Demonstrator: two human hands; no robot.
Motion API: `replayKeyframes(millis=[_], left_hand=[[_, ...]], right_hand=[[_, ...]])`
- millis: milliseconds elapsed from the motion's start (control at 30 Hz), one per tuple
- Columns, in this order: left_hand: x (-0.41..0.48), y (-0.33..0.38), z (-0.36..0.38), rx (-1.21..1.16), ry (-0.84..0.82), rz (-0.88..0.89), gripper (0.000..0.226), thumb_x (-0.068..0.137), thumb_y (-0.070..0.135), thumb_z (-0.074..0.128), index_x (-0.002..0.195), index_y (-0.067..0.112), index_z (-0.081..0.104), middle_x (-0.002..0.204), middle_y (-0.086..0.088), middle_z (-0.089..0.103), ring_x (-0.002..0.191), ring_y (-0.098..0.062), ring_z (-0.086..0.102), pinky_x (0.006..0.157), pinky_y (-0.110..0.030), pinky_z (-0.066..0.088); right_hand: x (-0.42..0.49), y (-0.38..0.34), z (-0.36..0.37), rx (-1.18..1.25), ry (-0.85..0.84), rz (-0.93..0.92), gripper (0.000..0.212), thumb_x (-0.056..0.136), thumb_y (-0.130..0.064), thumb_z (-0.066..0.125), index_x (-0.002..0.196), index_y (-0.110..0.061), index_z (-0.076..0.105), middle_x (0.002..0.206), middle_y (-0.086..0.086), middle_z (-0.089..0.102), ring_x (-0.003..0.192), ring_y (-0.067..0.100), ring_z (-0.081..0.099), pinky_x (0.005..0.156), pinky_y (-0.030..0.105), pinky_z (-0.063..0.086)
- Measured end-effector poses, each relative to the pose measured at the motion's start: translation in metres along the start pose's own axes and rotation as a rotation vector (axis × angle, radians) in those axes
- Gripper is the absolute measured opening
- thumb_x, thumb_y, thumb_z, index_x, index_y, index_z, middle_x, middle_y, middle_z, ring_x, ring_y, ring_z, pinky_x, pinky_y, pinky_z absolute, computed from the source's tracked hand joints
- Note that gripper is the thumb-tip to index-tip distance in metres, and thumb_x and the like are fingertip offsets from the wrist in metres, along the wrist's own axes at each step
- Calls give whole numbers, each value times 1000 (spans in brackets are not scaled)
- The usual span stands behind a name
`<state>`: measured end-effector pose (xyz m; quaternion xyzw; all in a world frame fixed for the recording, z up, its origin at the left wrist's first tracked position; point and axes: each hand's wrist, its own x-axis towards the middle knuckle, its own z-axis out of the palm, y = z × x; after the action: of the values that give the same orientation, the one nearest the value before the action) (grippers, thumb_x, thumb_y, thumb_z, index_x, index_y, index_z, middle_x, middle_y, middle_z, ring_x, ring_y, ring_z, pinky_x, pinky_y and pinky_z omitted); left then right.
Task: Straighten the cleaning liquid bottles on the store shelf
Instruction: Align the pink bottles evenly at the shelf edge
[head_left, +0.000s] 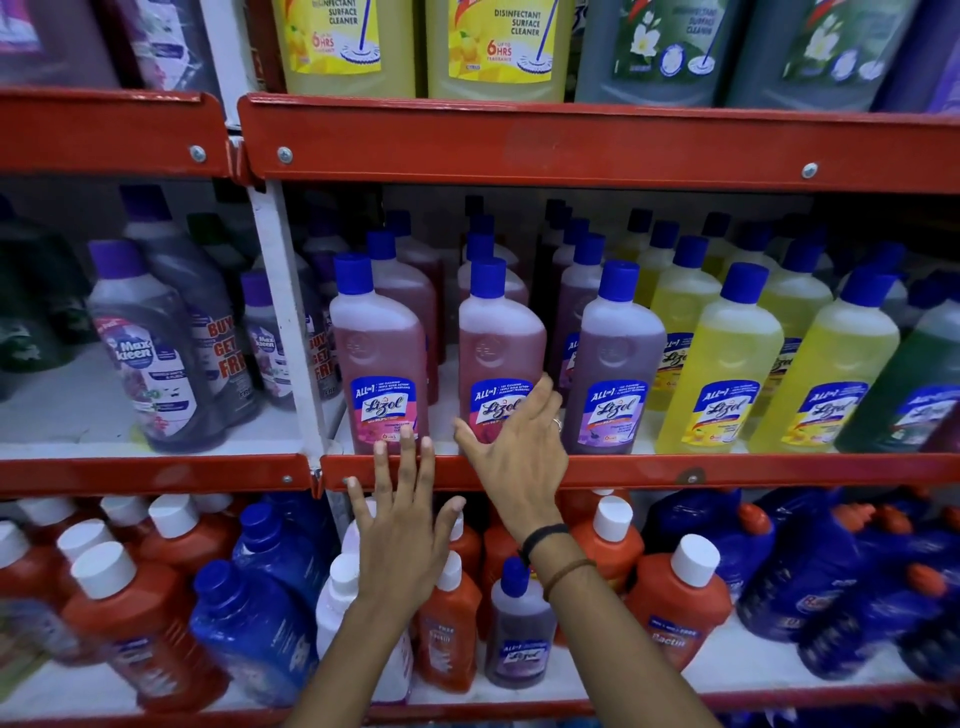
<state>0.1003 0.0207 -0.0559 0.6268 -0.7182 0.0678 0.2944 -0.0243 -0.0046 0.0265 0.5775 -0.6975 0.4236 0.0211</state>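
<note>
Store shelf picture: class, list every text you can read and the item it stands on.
"DISINFECTANT SURFACE CLEANER", "6 HRS": top yellow bottle.
"ALL in 1", "Lizol": pink bottle.
"Max kleen": grey bottle.
"Bactin": red bottle.
Smaller print everywhere: too blurred.

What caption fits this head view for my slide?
Both hands open, the right hand reaching a pink Lizol bottle on the middle shelf, the left hand just below.
</note>
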Motion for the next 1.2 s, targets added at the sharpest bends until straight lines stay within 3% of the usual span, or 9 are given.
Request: replayKeyframes(millis=[100,167,233,400,567,767,1067,1133,1200], left_hand=[[-5,20,-10,-359,69,54,65,95,65,12,151,33,6,164,3,-3,150,-14,-10,119,-46,-4],[1,36,-23,-725,41,67,68,91,71,18,149,38,7,163,11,-2,148,-4,-4,119,-23,4],[13,47,-33,-955,-1,17,73,84,81,18,145,43,8,161,18,1,146,5,1,113,-9,9],[30,52,-31,-1143,-42,-92,84,73,90,13,147,48,12,162,13,10,149,-7,8,122,-47,12],[35,59,-34,-1174,-57,-90,95,66,95,14,147,45,15,161,12,12,145,2,15,119,-29,20],[38,60,-31,-1179,-1,-96,72,71,92,18,137,63,19,161,12,16,148,-8,16,119,-51,22],[39,61,-35,-1133,7,-85,77,69,93,20,138,58,17,161,9,17,146,-6,20,120,-40,25],[39,61,-35,-1136,13,-84,76,69,94,21,136,59,18,161,9,17,145,-4,21,119,-37,25],[39,60,-31,-1140,21,-86,69,71,92,24,134,64,22,160,9,20,147,-10,21,120,-47,22]], right_hand=[[-12,16,-4,318,-29,-28,86,79,-62,58,139,-10,26,131,11,43,114,20,55,80,18,49],[-16,25,-10,552,-88,-48,72,84,-54,55,139,-15,29,130,5,43,112,-5,50,79,1,40],[-14,31,-16,657,-166,-74,68,87,-51,51,142,-18,29,133,1,43,112,-19,42,82,-5,34],[-11,40,-20,674,-335,-108,70,87,-61,42,145,-25,24,140,-9,44,118,-20,39,91,-2,31],[-6,49,-24,634,-397,-117,76,85,-67,37,148,-29,16,150,-5,39,133,5,40,111,35,37],[-6,48,-24,590,-412,-153,75,89,-62,38,149,-26,13,154,-5,32,136,5,33,109,26,30],[-6,50,-16,628,-418,-129,75,87,-66,36,149,-31,11,156,-7,26,141,6,26,115,38,29],[-6,50,-20,644,-438,-132,73,89,-63,37,150,-29,12,156,-7,25,140,4,25,113,31,29],[-7,52,-28,679,-424,-125,70,90,-59,38,149,-26,18,154,-6,28,139,3,26,109,24,28]])
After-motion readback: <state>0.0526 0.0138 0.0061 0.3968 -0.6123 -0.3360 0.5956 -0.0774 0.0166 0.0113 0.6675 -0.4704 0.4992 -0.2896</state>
